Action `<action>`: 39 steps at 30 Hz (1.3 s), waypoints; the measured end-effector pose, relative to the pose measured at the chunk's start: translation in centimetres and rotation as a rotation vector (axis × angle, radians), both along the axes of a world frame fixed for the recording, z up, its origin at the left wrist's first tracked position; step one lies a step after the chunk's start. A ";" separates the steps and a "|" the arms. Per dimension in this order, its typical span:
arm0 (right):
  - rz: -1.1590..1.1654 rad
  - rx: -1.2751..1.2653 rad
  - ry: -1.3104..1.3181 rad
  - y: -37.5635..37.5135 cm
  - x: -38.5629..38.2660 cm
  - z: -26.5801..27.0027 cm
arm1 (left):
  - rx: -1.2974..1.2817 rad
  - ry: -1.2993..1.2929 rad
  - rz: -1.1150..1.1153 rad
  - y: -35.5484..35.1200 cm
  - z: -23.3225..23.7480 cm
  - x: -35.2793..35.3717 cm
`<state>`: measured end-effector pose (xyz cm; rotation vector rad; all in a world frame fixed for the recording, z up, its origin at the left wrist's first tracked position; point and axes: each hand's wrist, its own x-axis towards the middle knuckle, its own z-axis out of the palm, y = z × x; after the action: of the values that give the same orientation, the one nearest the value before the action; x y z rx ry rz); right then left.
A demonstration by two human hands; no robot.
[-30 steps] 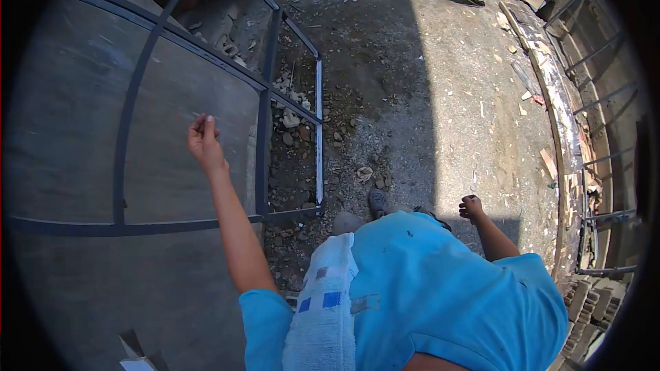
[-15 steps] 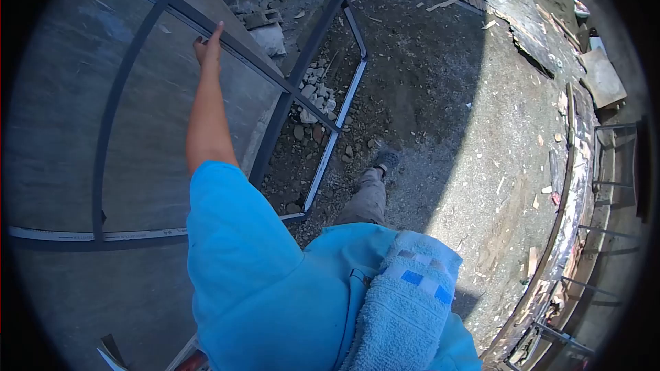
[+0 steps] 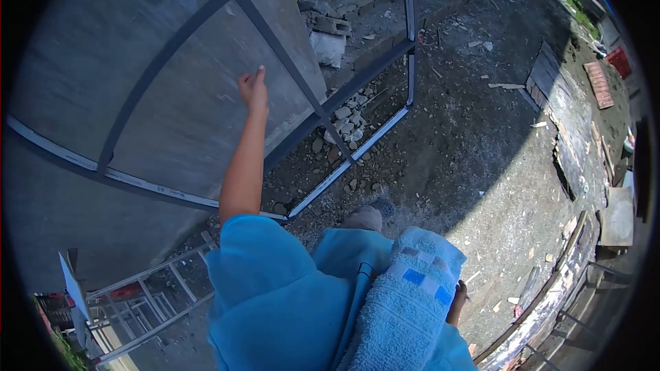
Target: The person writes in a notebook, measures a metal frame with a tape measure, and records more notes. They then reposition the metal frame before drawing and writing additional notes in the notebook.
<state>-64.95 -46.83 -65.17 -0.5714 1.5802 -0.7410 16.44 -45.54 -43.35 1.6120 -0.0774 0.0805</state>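
My left hand (image 3: 254, 89) is raised in front of the grey wall (image 3: 199, 96), fingers curled and thumb up. No object shows in it. A gap in the picture separates it from the nearest dark bar of a metal frame (image 3: 273, 40). This large frame has crossing bars and pale strips with printed marks along its edges. My right hand (image 3: 456, 304) is low beside my body, partly covered by the light blue towel (image 3: 402, 302) that hangs over me. Its fingers are mostly hidden, and whether it holds anything cannot be made out.
A metal ladder-like rack (image 3: 155, 302) lies at lower left. Rubble (image 3: 350, 120), a hollow block (image 3: 330, 25) and a white sack (image 3: 328, 49) lie behind the frame. Broken boards (image 3: 567, 144) and a long rail (image 3: 550, 295) cover the sunlit ground at right.
My left hand has come away from the frame bar, and its fingers have curled. The view has turned, so the frame sits further right. My right hand and the rack have come into view.
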 end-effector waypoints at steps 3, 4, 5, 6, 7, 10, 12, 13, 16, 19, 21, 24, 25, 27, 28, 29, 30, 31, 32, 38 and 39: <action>0.164 -0.098 -0.084 -8.3 -0.2 -0.4 | -0.054 -0.122 -0.167 9.9 2.0 -5.5; 0.190 -0.066 -0.151 -10.7 -1.0 -2.1 | -0.083 -0.196 -0.198 13.6 3.0 -7.9; 0.240 -0.049 -0.142 -12.6 -1.5 -3.7 | -0.095 -0.264 -0.240 18.0 3.8 -10.4; 0.276 -0.030 -0.134 -13.7 -0.4 -5.0 | -0.065 -0.307 -0.148 22.7 5.4 -13.4; 0.159 0.091 -0.187 -14.2 1.7 -4.5 | -0.042 -0.343 -0.077 26.3 6.9 -16.8; 0.175 0.244 -0.268 -15.2 4.4 -9.6 | 0.017 -0.467 0.233 37.7 11.8 -24.7; 0.474 0.289 -0.336 -14.9 6.6 -11.2 | -0.024 -0.609 0.473 43.8 16.7 -28.2; 0.467 0.304 -0.262 -13.2 9.8 -10.6 | -0.012 -0.640 0.624 46.9 19.1 -29.4; 0.741 0.330 -0.260 -7.9 18.5 -7.5 | 0.002 -0.801 0.997 58.0 23.9 -28.1; 0.920 0.327 -0.271 -2.9 25.2 -5.0 | -0.089 -0.448 1.070 66.6 27.9 -26.1; 1.032 0.321 -0.313 0.1 28.5 -3.5 | -0.222 -0.133 0.843 70.0 29.8 -25.6; 1.185 0.193 -0.211 5.9 32.5 2.6 | -0.182 -0.025 0.571 75.4 28.8 -21.3; 1.201 0.196 -0.272 7.5 33.6 4.0 | -0.275 -0.016 0.534 80.7 27.4 -18.0; 1.290 0.101 -0.343 11.2 35.9 8.9 | -0.459 -0.097 0.410 81.8 27.2 -18.0; 1.302 0.070 -0.420 12.9 37.0 11.1 | -0.465 -0.157 0.298 79.2 27.5 -20.5; 1.304 0.033 -0.501 15.1 37.9 14.7 | -0.513 -0.169 0.276 76.7 27.0 -23.1; 1.346 0.008 -0.579 17.1 38.9 17.8 | -0.431 -0.212 0.291 75.6 25.3 -25.4; 1.390 -0.043 -0.648 19.1 39.8 20.3 | -0.372 -0.194 0.390 70.1 24.5 -29.7; 1.432 -0.055 -0.703 21.3 40.4 24.0 | -0.319 -0.248 0.412 68.0 21.6 -31.8; 1.519 0.206 -1.222 29.4 43.3 32.7 | -0.454 0.057 -0.162 55.7 9.5 -40.3; 1.553 0.154 -1.138 30.0 43.3 32.5 | -0.499 0.119 -0.206 54.9 7.9 -40.8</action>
<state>-21.61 -16.86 -32.66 -0.8213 -0.0994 0.2983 -24.40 9.40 -35.42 1.1011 -0.1206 -0.1468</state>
